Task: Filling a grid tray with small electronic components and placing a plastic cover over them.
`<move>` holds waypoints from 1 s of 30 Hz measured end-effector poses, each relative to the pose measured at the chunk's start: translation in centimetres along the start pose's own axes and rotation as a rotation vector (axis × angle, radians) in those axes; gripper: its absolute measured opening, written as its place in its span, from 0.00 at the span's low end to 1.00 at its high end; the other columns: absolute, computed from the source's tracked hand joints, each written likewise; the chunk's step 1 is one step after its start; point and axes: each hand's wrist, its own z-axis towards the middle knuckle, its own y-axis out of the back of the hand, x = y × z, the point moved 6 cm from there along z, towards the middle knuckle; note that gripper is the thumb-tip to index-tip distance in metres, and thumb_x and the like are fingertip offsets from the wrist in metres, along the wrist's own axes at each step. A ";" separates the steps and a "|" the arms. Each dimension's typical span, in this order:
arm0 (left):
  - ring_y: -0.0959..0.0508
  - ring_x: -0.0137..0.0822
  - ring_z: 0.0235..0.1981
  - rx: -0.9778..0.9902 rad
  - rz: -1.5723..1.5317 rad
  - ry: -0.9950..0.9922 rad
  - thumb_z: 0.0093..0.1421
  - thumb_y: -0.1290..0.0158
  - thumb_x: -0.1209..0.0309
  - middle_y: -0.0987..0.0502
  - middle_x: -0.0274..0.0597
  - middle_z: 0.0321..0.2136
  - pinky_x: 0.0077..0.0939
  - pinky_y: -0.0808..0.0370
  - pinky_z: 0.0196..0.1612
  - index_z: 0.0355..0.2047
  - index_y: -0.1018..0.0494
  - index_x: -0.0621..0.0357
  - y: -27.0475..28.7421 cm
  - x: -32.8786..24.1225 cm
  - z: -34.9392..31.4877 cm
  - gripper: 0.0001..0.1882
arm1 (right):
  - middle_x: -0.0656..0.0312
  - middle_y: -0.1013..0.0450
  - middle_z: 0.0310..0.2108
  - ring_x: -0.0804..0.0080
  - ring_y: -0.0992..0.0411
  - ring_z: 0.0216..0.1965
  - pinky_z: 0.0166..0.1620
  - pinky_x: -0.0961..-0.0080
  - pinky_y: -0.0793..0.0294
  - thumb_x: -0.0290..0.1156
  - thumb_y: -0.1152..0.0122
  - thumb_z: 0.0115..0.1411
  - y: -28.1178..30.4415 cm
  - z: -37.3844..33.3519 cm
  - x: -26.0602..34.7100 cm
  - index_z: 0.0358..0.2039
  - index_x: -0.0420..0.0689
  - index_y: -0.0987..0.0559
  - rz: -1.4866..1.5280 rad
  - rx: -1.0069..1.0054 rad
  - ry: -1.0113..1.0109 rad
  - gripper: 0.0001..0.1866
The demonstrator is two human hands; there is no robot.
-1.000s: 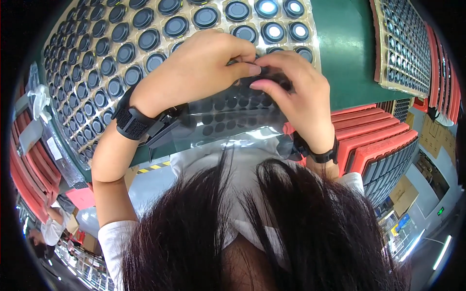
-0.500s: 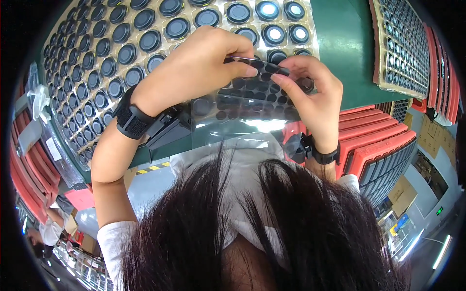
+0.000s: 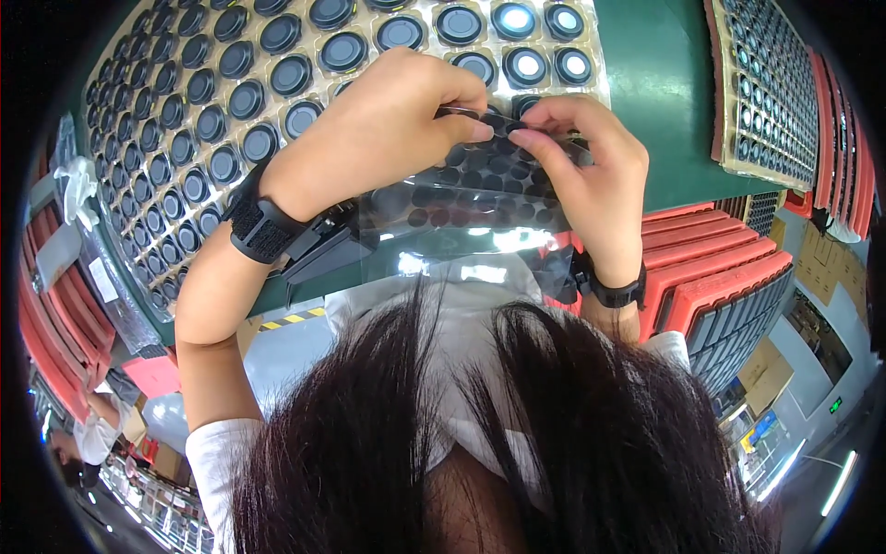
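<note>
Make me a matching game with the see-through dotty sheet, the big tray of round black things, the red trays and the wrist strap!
Things:
1. clear sheet of black dots
2. big tray of round black parts
3. red trays
4. black wrist strap

Places or states:
A. stacked at the right, below the green table edge
B. worn on the left hand's wrist
C. pinched between the fingertips of both hands
D. lying flat on the green table, beyond the hands

Pairs: 1-C, 2-D, 3-A, 4-B. The left hand and right hand meet at the sheet's top edge.
</note>
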 end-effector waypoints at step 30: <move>0.32 0.45 0.16 -0.009 -0.057 0.076 0.46 0.42 0.72 0.32 0.49 0.14 0.29 0.36 0.21 0.22 0.29 0.65 0.2 0.3 0.0 0.09 | 0.61 0.28 0.32 0.74 0.31 0.33 0.38 0.83 0.33 0.16 0.40 0.45 0.2 1.6 0.0 0.24 0.36 0.25 0.177 0.163 0.132 0.04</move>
